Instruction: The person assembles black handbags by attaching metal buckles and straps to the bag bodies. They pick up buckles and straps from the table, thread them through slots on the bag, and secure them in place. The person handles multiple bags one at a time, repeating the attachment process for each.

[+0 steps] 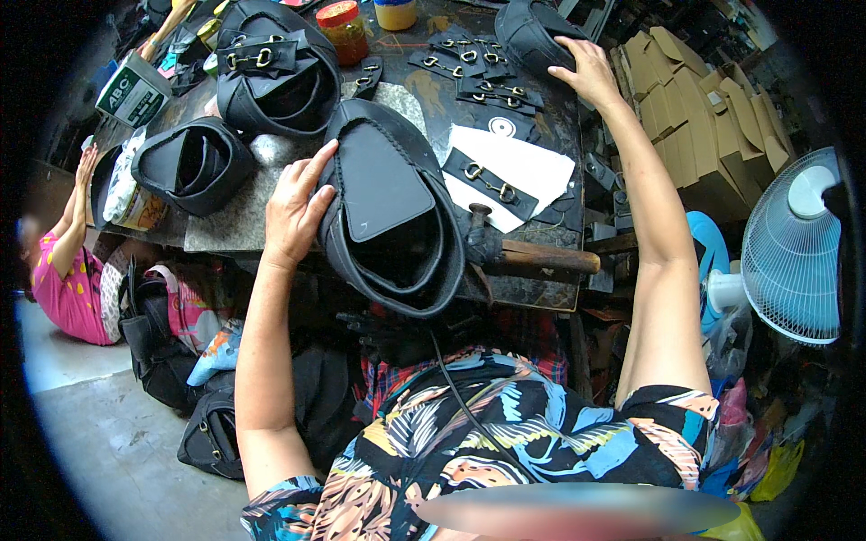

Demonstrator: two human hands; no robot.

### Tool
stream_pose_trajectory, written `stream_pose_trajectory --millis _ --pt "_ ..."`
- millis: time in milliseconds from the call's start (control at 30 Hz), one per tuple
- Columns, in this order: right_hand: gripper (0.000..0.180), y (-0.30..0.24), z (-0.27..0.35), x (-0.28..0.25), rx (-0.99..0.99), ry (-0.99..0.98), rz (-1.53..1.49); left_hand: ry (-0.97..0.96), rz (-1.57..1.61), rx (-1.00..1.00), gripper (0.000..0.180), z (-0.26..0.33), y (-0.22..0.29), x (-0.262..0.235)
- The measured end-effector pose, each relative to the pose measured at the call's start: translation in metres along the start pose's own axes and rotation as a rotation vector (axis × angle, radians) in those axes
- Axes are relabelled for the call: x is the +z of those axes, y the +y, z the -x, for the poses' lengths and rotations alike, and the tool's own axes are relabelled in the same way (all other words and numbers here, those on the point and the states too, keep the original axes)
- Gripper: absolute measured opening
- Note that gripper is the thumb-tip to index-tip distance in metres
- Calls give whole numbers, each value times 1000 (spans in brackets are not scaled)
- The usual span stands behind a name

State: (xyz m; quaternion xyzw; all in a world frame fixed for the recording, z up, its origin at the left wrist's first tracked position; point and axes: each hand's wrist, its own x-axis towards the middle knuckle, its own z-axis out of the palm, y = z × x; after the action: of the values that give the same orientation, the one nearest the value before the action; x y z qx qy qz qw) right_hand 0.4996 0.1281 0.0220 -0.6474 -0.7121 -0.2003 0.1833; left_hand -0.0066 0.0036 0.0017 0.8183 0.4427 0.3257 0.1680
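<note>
the left hand (293, 203) rests against the nearest black bundle (383, 185), at the front edge of the worktop (424, 87), perhaps steadying it, thumb and fingers apart. the right hand (591, 74) touches a farther bundle (528, 41); whether its grip is clamped i cannot tell. four bundles show, two jars (343, 36), one hammer (541, 256); one buckled strap (490, 184) lies on a white sheet (541, 176), likely set apart.

At least four black bundles (388, 185), two jars (343, 34), one hammer (547, 256) and one fan (794, 243) show.
</note>
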Motion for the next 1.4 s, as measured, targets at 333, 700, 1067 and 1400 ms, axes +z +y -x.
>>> stream_pose_trajectory --millis 333,700,1067,1400 --pt "20 -78 50 -47 -83 -105 -556 8 -46 32 55 -1 2 -1" --pt "32 -203 126 -168 -618 -143 -931 150 308 -75 44 4 -20 11" --pt "68 -251 178 -142 -627 -39 -738 163 318 -137 44 4 -22 11" --pt "55 -191 191 -143 -539 92 -547 144 235 -115 41 2 -14 10"
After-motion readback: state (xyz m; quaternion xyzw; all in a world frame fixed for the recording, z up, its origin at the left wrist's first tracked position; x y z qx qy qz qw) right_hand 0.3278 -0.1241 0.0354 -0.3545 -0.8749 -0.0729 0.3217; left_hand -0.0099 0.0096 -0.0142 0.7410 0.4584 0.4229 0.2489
